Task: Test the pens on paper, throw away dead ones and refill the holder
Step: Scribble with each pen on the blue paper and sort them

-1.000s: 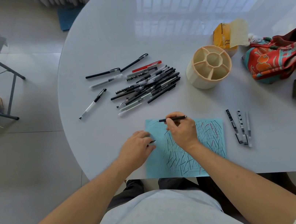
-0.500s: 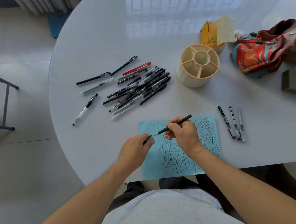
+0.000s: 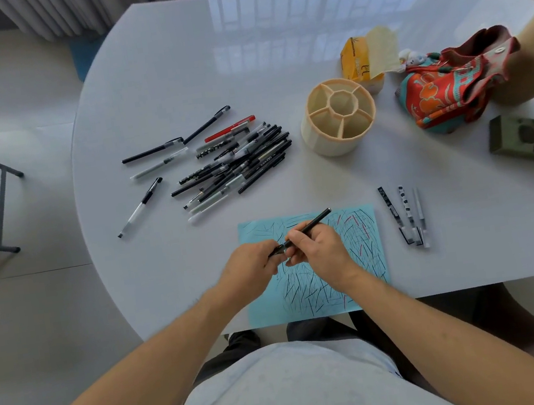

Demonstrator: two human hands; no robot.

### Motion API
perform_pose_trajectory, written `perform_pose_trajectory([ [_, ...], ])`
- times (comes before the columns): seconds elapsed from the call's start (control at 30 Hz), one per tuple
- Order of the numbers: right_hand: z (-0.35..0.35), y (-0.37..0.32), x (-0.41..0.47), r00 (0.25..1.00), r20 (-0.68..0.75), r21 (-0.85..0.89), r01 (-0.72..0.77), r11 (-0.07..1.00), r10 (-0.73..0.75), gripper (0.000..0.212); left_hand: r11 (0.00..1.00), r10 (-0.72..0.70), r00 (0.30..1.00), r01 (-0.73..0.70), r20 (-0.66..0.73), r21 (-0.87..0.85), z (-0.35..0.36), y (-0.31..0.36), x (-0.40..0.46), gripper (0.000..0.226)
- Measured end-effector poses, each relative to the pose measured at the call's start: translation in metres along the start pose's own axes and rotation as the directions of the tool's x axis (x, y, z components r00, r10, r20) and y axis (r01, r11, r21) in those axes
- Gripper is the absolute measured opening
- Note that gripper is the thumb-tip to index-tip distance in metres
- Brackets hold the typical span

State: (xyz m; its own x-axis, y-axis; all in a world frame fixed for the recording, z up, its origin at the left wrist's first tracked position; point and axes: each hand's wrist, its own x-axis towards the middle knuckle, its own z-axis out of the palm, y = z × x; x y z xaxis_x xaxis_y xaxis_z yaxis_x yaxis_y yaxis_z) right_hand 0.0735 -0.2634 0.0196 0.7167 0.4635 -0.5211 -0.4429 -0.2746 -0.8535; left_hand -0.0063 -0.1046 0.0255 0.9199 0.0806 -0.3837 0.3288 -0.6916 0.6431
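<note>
Black pen [image 3: 310,225] at frame centre, over blue paper [image 3: 362,243]. Long axis runs lower left to upper right. Right hand [image 3: 317,250] fingers curled round barrel. Left hand [image 3: 251,268] pinches cap [image 3: 278,250] at pen's lower-left end, apparently meeting tip. Judgement: capping; cap travels along axis, up-right. Holder [image 3: 338,119] upper right, nearer right hand.

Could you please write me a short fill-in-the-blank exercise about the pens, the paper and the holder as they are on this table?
1. The right hand holds a black pen over the ____ sheet of paper.
2. The beige pen holder contains ____ pens.
3. To the right of the paper lie ____ pens in a row.
4. The one pen with a red barrel lies at the far edge of the pen ____.

Missing words: blue; no; three; pile
</note>
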Motion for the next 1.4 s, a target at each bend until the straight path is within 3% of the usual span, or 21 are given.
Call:
perform_pose_trajectory([
  [0.27,-0.031,-0.006,-0.003,0.998,0.024,-0.104,-0.057,0.993,0.059,0.022,0.995,0.014,0.999,-0.01,0.039,-0.097,0.02,0.003,0.006,0.012],
  [0.37,-0.079,-0.018,0.017,0.984,-0.154,-0.239,-0.127,0.963,0.091,0.023,1.0,0.018,1.0,-0.018,0.004,0.018,0.019,-0.011,0.013,0.048],
  [0.4,-0.098,-0.021,0.026,0.972,-0.219,-0.397,-0.166,0.903,0.083,0.022,0.996,0.027,1.0,-0.026,-0.014,0.084,0.018,-0.018,0.013,0.05],
  [0.47,-0.134,-0.02,0.039,0.948,-0.317,-0.702,-0.263,0.662,0.041,0.023,0.968,0.047,0.999,-0.046,0.001,0.246,0.016,-0.032,0.009,0.049],
  [0.53,-0.157,-0.014,0.047,0.946,-0.322,-0.834,-0.303,0.461,0.04,0.024,0.925,0.026,0.999,-0.039,0.041,0.379,0.018,-0.044,0.004,0.05],
  [0.63,-0.17,-0.009,0.048,0.947,-0.318,-0.89,-0.313,0.332,0.041,0.023,0.902,0.007,0.999,-0.02,0.033,0.431,0.021,-0.053,-0.004,0.052],
  [0.73,-0.16,-0.016,0.05,0.935,-0.343,-0.906,-0.303,0.296,-0.092,0.035,0.906,-0.01,1.0,0.012,-0.007,0.424,0.018,-0.055,-0.008,0.053],
  [0.87,-0.1,-0.035,0.073,0.956,-0.118,-0.938,-0.019,0.347,-0.268,0.033,0.914,0.002,1.0,0.007,-0.022,0.407,0.016,-0.053,-0.009,0.055],
  [1.03,-0.008,-0.063,0.129,0.931,0.178,-0.896,0.287,0.339,-0.318,0.036,0.923,0.044,0.997,-0.019,-0.056,0.384,0.015,-0.047,-0.022,0.052],
  [1.13,0.022,-0.062,0.152,0.937,0.219,-0.941,0.277,0.196,-0.271,0.043,0.938,0.014,0.999,-0.003,-0.03,0.346,0.016,-0.051,-0.035,0.05],
  [1.2,0.03,-0.058,0.158,0.941,0.231,-0.968,0.248,0.041,-0.249,0.038,0.939,-0.021,1.0,0.016,0.009,0.344,0.016,-0.056,-0.042,0.05],
  [1.27,0.032,-0.058,0.158,0.934,0.262,-0.965,0.259,-0.042,-0.244,0.033,0.93,-0.037,0.997,0.012,0.061,0.367,0.016,-0.062,-0.045,0.05],
  [1.33,0.029,-0.059,0.152,0.921,0.286,-0.956,0.293,-0.013,-0.266,0.031,0.926,-0.035,0.995,-0.002,0.091,0.379,0.016,-0.064,-0.046,0.051],
  [1.4,0.025,-0.064,0.14,0.891,0.283,-0.923,0.353,0.151,-0.354,0.028,0.929,-0.03,0.995,-0.006,0.092,0.369,0.014,-0.064,-0.046,0.051],
])
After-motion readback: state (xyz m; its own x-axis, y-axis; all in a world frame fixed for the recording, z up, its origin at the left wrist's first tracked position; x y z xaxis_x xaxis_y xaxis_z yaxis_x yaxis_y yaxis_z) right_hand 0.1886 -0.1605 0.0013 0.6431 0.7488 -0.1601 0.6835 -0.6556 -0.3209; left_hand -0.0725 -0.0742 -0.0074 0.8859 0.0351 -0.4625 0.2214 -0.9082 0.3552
